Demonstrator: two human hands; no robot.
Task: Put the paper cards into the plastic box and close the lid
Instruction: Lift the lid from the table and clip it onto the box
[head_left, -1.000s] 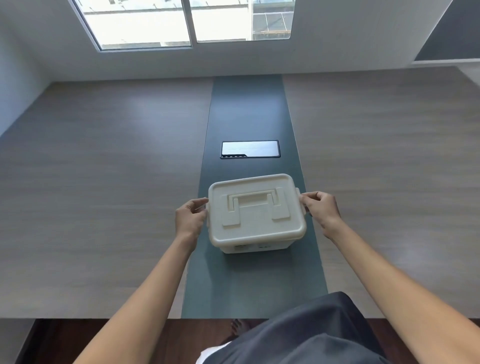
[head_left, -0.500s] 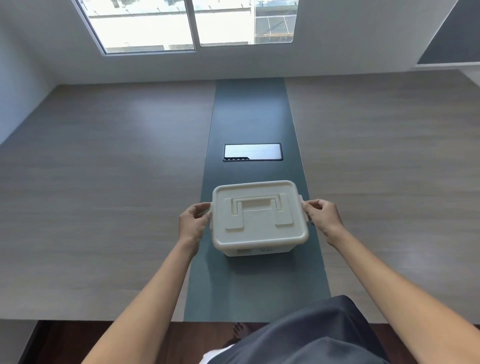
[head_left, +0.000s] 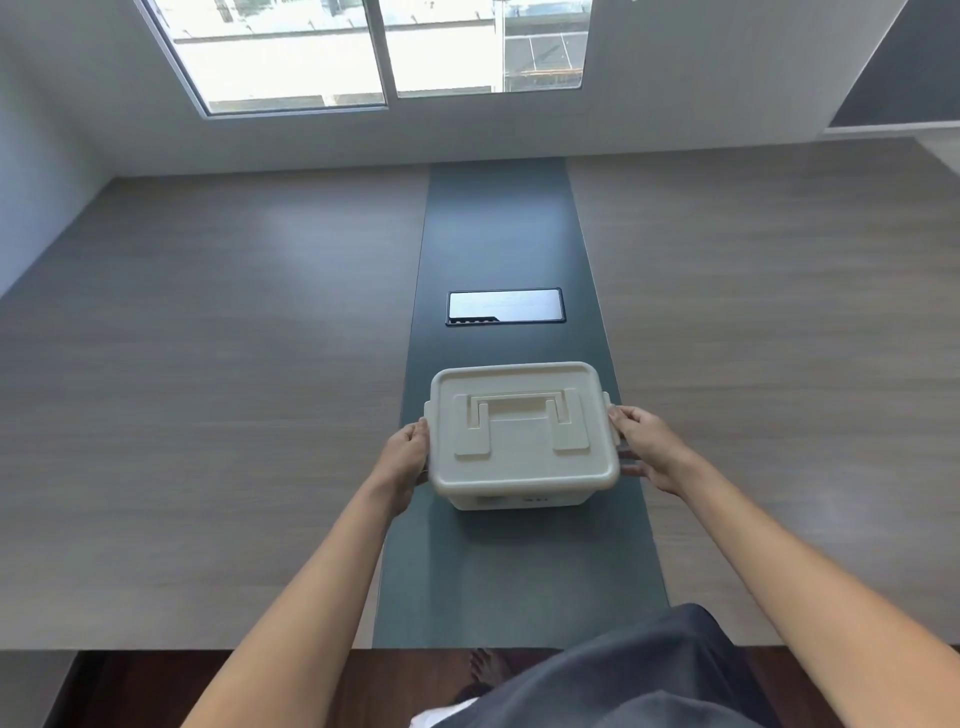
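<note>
A cream plastic box (head_left: 522, 441) stands on the dark centre strip of the table with its lid down and its handle folded flat on top. My left hand (head_left: 402, 460) presses against the box's left side at the latch. My right hand (head_left: 647, 449) holds the right side, fingers around the latch there. No paper cards are in sight; the inside of the box is hidden by the lid.
A wood-grain table (head_left: 208, 389) spreads wide to both sides of the dark strip (head_left: 498, 234). A shiny rectangular cable hatch (head_left: 505, 306) lies in the strip just behind the box. The table's near edge is close to my body.
Both hands have closed in tighter on the box's sides, lower on the latches. The box stays where it was; the view has tilted slightly.
</note>
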